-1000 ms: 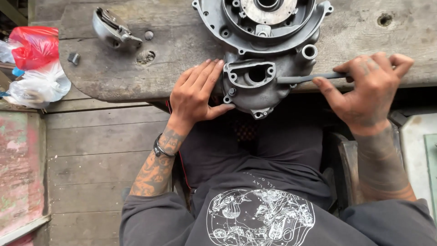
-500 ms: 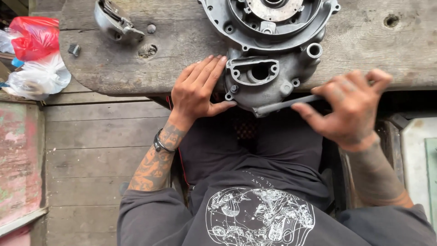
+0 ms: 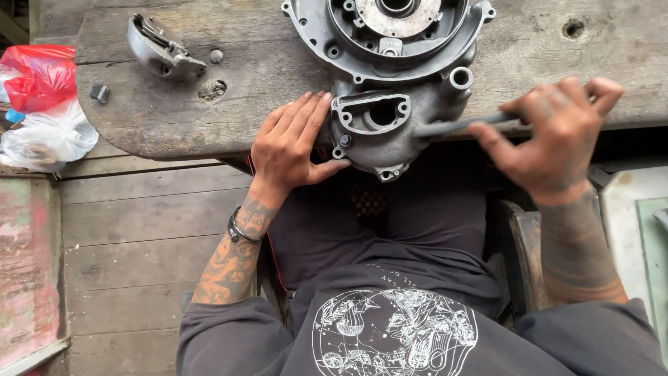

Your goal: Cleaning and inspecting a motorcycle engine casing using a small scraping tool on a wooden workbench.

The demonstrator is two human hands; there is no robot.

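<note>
The grey cast-metal engine casing [image 3: 390, 90] lies at the weathered wooden worktop's [image 3: 209, 125] near edge; the left hand [image 3: 292, 146] presses flat against its side, fingers together, while the right hand [image 3: 550, 132] is clamped on a slim grey metal tool [image 3: 452, 127] lying crosswise, tip touching the casing

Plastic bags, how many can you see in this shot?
2, both at the left edge, beside the wooden workbench. The red plastic bag lies on top; the white plastic bag sits just below it, touching. Others may lie out of frame.
</note>
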